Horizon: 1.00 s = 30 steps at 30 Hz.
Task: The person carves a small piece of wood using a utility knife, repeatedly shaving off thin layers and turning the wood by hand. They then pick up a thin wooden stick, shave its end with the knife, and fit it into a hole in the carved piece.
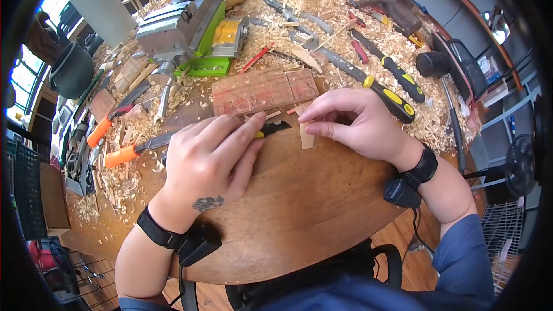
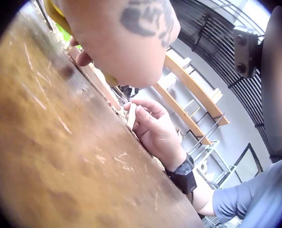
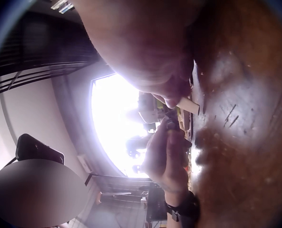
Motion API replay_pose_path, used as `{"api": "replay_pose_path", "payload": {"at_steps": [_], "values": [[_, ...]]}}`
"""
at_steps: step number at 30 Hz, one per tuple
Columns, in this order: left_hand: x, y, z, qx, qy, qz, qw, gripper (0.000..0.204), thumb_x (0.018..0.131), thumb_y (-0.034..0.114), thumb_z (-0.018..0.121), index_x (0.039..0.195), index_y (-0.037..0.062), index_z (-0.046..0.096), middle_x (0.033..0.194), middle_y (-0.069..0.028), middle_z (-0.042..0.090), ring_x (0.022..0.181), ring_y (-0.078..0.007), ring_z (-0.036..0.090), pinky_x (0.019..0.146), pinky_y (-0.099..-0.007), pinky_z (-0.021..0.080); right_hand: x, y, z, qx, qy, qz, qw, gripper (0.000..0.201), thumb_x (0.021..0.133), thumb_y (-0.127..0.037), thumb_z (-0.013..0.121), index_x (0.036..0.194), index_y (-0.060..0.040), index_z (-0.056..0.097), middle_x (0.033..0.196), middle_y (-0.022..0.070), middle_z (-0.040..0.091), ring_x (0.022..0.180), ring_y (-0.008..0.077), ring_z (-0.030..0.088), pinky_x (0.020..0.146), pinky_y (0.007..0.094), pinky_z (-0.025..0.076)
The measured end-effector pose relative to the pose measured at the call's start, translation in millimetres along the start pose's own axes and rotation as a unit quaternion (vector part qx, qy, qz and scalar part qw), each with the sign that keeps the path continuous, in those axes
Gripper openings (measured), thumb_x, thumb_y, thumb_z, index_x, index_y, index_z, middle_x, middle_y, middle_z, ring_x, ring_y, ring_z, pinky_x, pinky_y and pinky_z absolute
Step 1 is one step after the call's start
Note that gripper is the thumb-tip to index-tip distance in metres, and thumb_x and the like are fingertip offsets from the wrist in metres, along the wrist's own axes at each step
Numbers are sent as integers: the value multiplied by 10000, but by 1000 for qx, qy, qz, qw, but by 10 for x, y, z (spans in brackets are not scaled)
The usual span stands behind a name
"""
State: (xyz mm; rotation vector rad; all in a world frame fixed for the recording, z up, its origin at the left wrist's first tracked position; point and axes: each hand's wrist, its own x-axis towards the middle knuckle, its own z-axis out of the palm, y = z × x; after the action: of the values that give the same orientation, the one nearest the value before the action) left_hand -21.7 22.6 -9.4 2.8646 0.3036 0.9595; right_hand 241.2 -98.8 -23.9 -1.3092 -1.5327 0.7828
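Observation:
My left hand (image 1: 207, 152) grips a yellow utility knife, most of its handle hidden under the palm and fingers. The knife's dark blade (image 1: 279, 127) sticks out past the fingertips toward the right, low over the wooden table (image 1: 299, 207). Between thumb and fingers, my right hand (image 1: 363, 121) pinches a small flat piece of pale wood (image 1: 307, 138), its lower end angled down close to the tabletop. The wood piece (image 2: 131, 116) also shows in the left wrist view. The blade points toward the wood, a short gap between them.
A red-marked wooden board (image 1: 262, 92) lies just beyond the hands. Behind it stands a metal vise (image 1: 178, 26) with a green base. Orange-handled chisels (image 1: 122, 156) lie on the left, yellow-and-black-handled files (image 1: 394, 101) on the right, among heaps of wood shavings (image 1: 432, 115).

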Motion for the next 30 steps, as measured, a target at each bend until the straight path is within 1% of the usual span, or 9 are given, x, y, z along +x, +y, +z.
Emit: {"api": "replay_pose_path", "payload": {"at_steps": [5, 9, 12, 14, 16, 21, 24, 27, 30], "values": [[-3, 26, -10, -2, -14, -12, 1000, 377, 838, 51, 823, 1213, 29, 804, 901, -112, 732, 712, -284, 706, 657, -378, 566, 3, 18, -2, -63, -8, -37, 997, 188, 978, -117, 830, 1157, -60, 841, 1041, 75, 838, 831, 100, 722, 748, 263, 566], [-10, 19, -6, 0, -10, -13, 1000, 373, 838, 52, 824, 1211, 33, 803, 900, -111, 728, 712, -285, 702, 655, -379, 563, 2, -38, -18, -67, -39, -18, 997, 198, 980, -114, 823, 1172, -67, 840, 1073, 90, 841, 875, 143, 750, 792, 294, 589], [-9, -5, 30, 1, 7, -7, 1000, 365, 830, 70, 826, 1193, 45, 806, 869, -86, 700, 690, -266, 686, 625, -371, 553, 11, 13, -9, -76, -54, -72, 993, 202, 974, -95, 817, 1173, -68, 839, 1095, 101, 834, 897, 184, 765, 817, 321, 601], [-10, -6, 37, 3, 26, -1, 1000, 359, 820, 87, 828, 1177, 57, 809, 835, -59, 670, 668, -248, 670, 596, -364, 545, 27, 67, -1, -101, -31, -142, 984, 184, 966, -76, 814, 1148, -62, 839, 1095, 111, 822, 920, 227, 774, 828, 340, 610], [-13, 12, -2, -11, -5, -23, 1000, 370, 842, 48, 820, 1211, 34, 802, 915, -121, 732, 720, -291, 705, 656, -379, 562, 29, 22, -17, -114, -17, -132, 985, 174, 960, -67, 815, 1132, -58, 838, 1077, 114, 815, 926, 232, 771, 830, 339, 608], [-7, 13, 11, -3, 12, -36, 999, 375, 836, 42, 822, 1210, 32, 801, 915, -130, 733, 722, -299, 708, 654, -382, 562, -4, -63, -27, -124, -20, -74, 989, 167, 930, -99, 851, 1089, -50, 836, 1021, 108, 793, 926, 241, 763, 827, 341, 602], [-22, 2, 26, 3, 30, -48, 998, 379, 831, 33, 822, 1209, 30, 800, 914, -134, 732, 725, -304, 709, 653, -383, 561, -20, -85, -28, -158, -39, -86, 983, 276, 877, -215, 913, 1101, -70, 840, 1066, 99, 767, 972, 256, 737, 868, 368, 592], [-8, 1, 21, -4, 33, -51, 998, 385, 827, 22, 820, 1211, 28, 800, 917, -138, 731, 731, -306, 711, 653, -385, 560, -32, -73, -22, -240, -73, -129, 960, 456, 783, -371, 967, 1126, -99, 837, 1143, 81, 717, 1107, 300, 668, 987, 418, 554], [-11, 7, 21, -7, 27, -52, 998, 388, 827, 18, 819, 1214, 28, 800, 921, -141, 733, 736, -307, 712, 655, -388, 562, -26, -72, 7, -249, -70, -173, 950, 448, 762, -256, 991, 1148, -89, 837, 1080, 53, 706, 1038, 264, 651, 956, 390, 533]]}}
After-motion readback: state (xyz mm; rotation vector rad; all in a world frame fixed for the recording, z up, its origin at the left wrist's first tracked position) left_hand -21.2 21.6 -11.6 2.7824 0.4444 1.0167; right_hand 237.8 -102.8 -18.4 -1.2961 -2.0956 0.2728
